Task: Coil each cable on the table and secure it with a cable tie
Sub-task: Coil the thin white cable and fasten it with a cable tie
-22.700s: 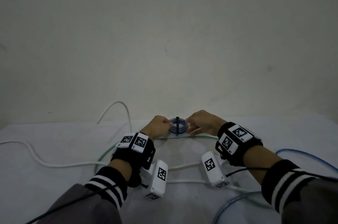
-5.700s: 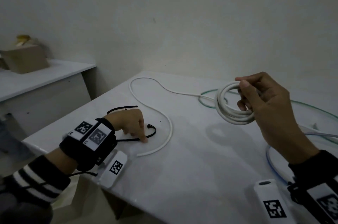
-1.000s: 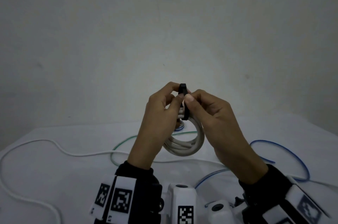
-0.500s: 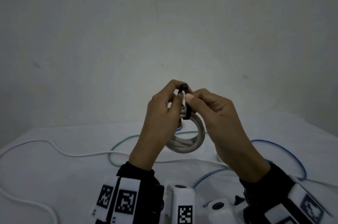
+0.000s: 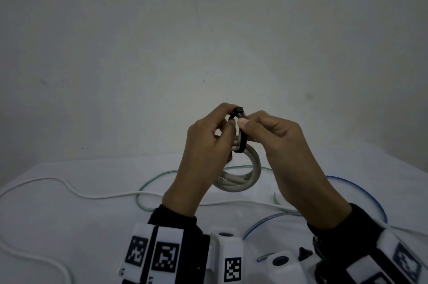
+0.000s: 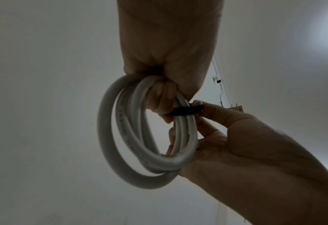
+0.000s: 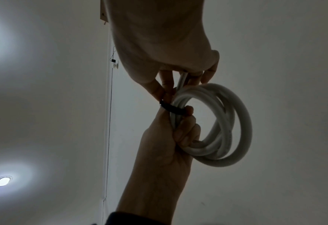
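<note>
A white cable coil (image 5: 245,181) hangs in the air above the table, between both hands. A black cable tie (image 5: 240,135) is looped round the top of the coil, its head (image 5: 239,111) sticking up. My left hand (image 5: 229,117) grips the coil (image 7: 236,121), fingers curled through the ring and thumb against the tie (image 7: 171,108). My right hand (image 5: 245,120) pinches the tie (image 6: 188,111) just under its head. The tie's free tail is hidden by the fingers.
On the white table (image 5: 58,225) lie a loose white cable (image 5: 69,188) at the left, a green cable (image 5: 157,177) in the middle and a blue cable (image 5: 361,188) at the right. A plain wall stands behind the table.
Several seconds ago my right hand held the coil alone while my left touched a tie on the table. Now the tie circles the coil. Over the last second the hands barely shifted.
</note>
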